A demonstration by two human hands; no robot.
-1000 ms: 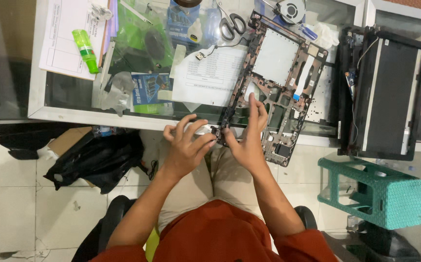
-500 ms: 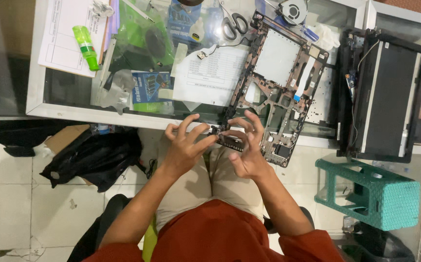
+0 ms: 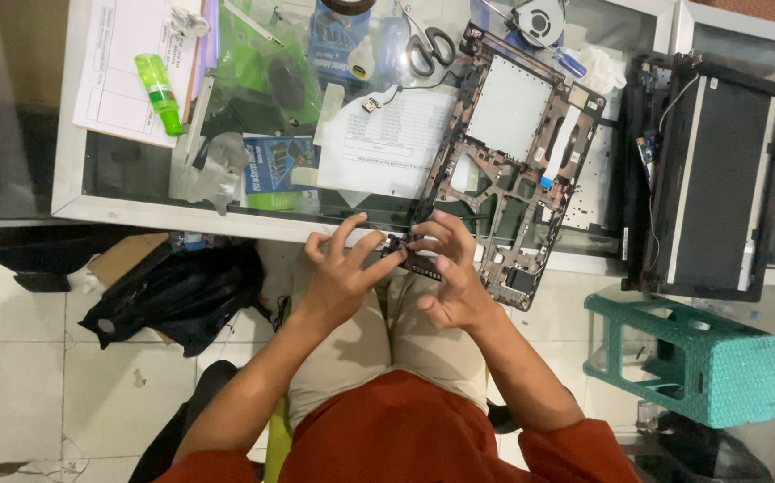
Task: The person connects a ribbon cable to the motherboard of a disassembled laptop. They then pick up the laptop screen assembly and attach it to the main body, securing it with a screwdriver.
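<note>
Here both hands (image 3: 401, 268) pinch a small dark part (image 3: 410, 255) below the blue rectangular packet (image 3: 271, 163).

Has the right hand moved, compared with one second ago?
Yes. The right hand has come off the laptop frame and back toward the body, past the table edge, joining the left hand on a small dark part.

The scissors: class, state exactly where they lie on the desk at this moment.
In the head view, the scissors lie at the far edge of the glass desk, just left of the stripped laptop frame and above the printed sheet.
</note>
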